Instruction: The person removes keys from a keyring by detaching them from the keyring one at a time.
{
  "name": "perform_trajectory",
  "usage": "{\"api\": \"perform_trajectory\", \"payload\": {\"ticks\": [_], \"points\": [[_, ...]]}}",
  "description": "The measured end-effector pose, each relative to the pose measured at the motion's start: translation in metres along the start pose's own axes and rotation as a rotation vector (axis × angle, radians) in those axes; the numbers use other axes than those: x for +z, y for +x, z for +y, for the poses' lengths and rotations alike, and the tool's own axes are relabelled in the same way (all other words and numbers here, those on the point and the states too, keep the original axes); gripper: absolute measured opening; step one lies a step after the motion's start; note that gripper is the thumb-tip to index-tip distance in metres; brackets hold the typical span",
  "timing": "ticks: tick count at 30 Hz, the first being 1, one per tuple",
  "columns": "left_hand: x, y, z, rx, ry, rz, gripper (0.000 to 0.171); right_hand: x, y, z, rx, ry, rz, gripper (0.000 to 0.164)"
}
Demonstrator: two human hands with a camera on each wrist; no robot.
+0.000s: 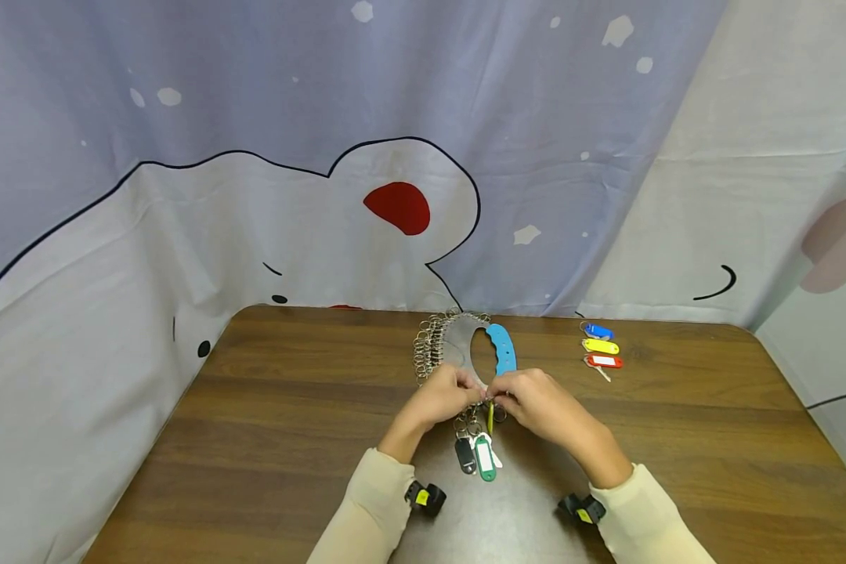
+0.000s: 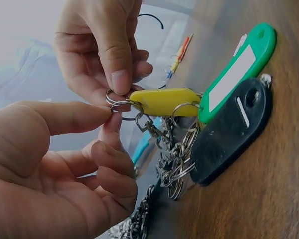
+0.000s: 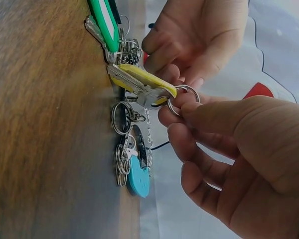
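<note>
My left hand pinches at a split ring with thumb and forefinger. The thumb and fingers of my right hand grip the same ring from the other side. A yellow key tag and a silver key hang from the ring. Just below my hands are a green key tag and a black key tag, hanging on rings. Beyond the hands lies a flat curved metal key holder with a blue grip; small clasps and rings line its edge.
At the right of the wooden table lie a blue key tag, a yellow tag and a red tag with a key. A printed curtain hangs along the table's back edge.
</note>
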State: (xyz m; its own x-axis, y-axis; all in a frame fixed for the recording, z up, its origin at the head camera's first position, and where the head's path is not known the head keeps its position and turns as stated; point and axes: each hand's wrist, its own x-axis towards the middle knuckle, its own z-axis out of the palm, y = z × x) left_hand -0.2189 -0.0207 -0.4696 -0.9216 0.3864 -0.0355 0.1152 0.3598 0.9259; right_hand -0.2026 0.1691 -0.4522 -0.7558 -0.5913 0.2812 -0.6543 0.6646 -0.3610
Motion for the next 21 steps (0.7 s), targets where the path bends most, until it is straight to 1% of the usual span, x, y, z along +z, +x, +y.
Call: {"api": "perform_trajectory", "payload": {"ticks": [3, 6, 9, 16, 21], "points": [[0.0024, -0.0008, 0.0007, -0.035, -0.042, 0.019, 0.014, 0.0005, 0.0002, 0.0, -0.01, 0.006, -0.002, 0.009], [0.004, -0.0006, 0.0007, -0.05, -0.062, 0.041, 0.015, 0.0002, 0.0004, -0.0004, -0.019, 0.019, -0.005, 0.008], [0.0036, -0.0004, 0.0004, -0.059, -0.082, 0.039, 0.015, -0.0007, 0.0007, -0.0009, -0.027, 0.04, -0.013, 0.006], [0.003, -0.0001, -0.0012, -0.056, -0.107, 0.034, 0.011, -0.0021, 0.0013, -0.0017, -0.049, 0.067, -0.039, 0.004], [0.0024, 0.001, -0.0024, -0.058, -0.126, 0.028, 0.011, -0.0012, 0.0015, -0.0005, -0.081, 0.045, -0.01, 0.005]]}}
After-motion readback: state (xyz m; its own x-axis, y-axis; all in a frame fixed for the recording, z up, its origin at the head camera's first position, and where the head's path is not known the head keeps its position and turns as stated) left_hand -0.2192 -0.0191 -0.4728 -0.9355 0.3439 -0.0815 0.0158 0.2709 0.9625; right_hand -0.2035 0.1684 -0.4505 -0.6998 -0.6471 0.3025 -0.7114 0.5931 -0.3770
